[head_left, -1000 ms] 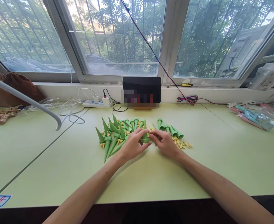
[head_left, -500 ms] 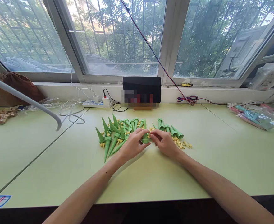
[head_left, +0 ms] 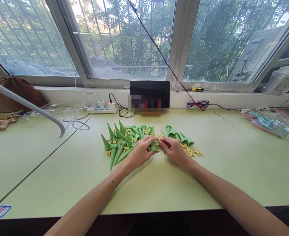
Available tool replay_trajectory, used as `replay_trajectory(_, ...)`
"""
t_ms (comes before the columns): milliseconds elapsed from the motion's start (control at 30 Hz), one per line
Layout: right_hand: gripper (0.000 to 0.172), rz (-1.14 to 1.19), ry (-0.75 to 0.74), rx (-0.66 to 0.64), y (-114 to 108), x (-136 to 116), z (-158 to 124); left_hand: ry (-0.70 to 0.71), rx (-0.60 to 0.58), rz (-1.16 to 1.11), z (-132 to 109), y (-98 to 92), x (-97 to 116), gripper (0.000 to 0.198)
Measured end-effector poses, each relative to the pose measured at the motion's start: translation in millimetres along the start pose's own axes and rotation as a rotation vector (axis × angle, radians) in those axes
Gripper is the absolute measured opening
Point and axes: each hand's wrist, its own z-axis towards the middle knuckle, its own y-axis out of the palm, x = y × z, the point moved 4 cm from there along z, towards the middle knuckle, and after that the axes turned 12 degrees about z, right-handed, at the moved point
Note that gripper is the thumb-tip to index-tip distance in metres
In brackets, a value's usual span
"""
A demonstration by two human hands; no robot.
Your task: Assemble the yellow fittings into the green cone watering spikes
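My left hand (head_left: pixel 142 151) grips a green plastic plant-watering spike (head_left: pixel 153 144), its point up and its wide collar down. Close against the spike's right side, my right hand (head_left: pixel 175 150) pinches a small yellow valve (head_left: pixel 157 143), mostly hidden by the fingertips. Whether the valve sits inside the spike's side, I cannot tell. Left of my hands lies a group of green spikes (head_left: pixel 113 154), several with yellow valves fitted. Behind my right hand are more green spikes (head_left: pixel 183 139), and loose yellow valves (head_left: pixel 190 151) lie just right of it.
A dark tablet (head_left: pixel 149 91) on a wooden stand is at the back of the pale table (head_left: pixel 159 186). A power strip (head_left: pixel 102 109) with cables stands left of it. A white curved bar (head_left: pixel 36 106) crosses the left side. Plastic-bagged items (head_left: pixel 267 123) lie far right.
Both hands stay in nearly the same place around the spike. Only a very slight shift of the fingers and the yellow valve shows.
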Motion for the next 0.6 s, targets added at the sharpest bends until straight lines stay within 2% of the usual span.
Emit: replay_trajectory(600, 0.023, -0.001, -0.032, -0.006, -0.1, -1.6, 0.2, -0.021, 0.003, 0.013, 0.0, -1.7, 3.1, 0.033)
